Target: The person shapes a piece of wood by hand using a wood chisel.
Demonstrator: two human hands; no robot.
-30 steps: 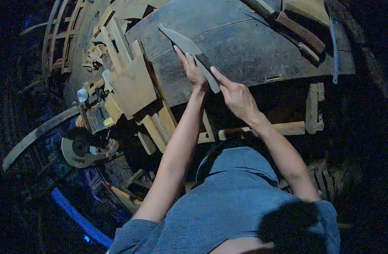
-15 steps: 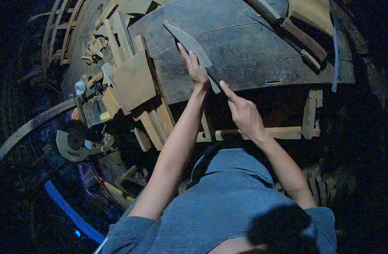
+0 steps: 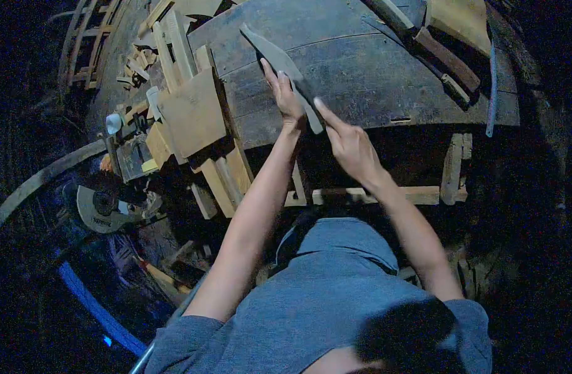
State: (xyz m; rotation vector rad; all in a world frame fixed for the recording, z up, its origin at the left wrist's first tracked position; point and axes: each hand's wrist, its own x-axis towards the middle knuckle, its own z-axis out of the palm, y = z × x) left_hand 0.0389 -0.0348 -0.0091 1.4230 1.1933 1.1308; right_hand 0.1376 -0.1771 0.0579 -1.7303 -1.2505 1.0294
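Observation:
A slim, curved piece of wood, pale grey and tapered at its far tip, slants over the front part of the workbench. My left hand grips its near half from the left, with the thumb on top and the fingers along the edge. At the right edge of the wood is my right hand, its index finger stretched along and the other fingers curled. A dark narrow strip runs over the wood from that fingertip; I cannot tell whether the right hand holds a tool there.
The dark plank workbench spreads ahead. A square board and wood lengths lie left, near small offcuts. A handsaw and a metal ruler lie right. At lower left is a power saw with a round guard.
My right hand has slid a little up and left along the wood, the dark strip with it. My left hand keeps its grip, and the whole view has shifted slightly.

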